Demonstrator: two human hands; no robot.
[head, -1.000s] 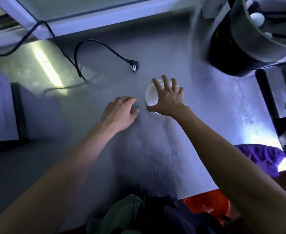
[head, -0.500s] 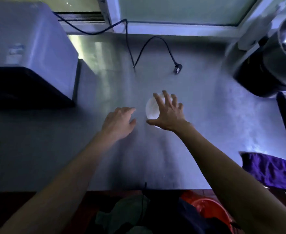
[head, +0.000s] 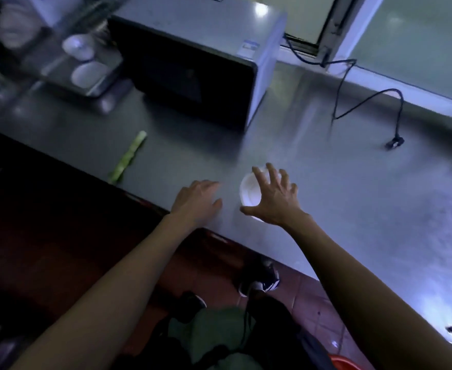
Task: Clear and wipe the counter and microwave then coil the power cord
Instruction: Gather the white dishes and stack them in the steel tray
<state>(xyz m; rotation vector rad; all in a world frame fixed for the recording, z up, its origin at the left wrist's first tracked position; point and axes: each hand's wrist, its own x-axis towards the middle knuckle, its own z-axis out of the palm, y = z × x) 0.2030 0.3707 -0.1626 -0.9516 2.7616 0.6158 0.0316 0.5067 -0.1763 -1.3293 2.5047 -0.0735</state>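
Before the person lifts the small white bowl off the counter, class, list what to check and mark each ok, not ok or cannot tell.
1. Right hand over white bowl, fingers spread: ok.
2. Bowl gripped: not ok.
3. Left hand holds nothing: ok.
4. Bowl empty: cannot tell, partly hidden.
5. Power cord lies away from bowl, uncoiled: ok.
6. Green stalk cleared off counter: not ok.

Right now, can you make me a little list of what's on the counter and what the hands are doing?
counter: grey metal
microwave: at the back, left of the window
power cord: unplugged, lying loose, plug on the counter
white bowl: near the front edge
right hand: fingers spread over the bowl
left hand: resting beside the bowl, holding nothing
green stalk: left, by the edge
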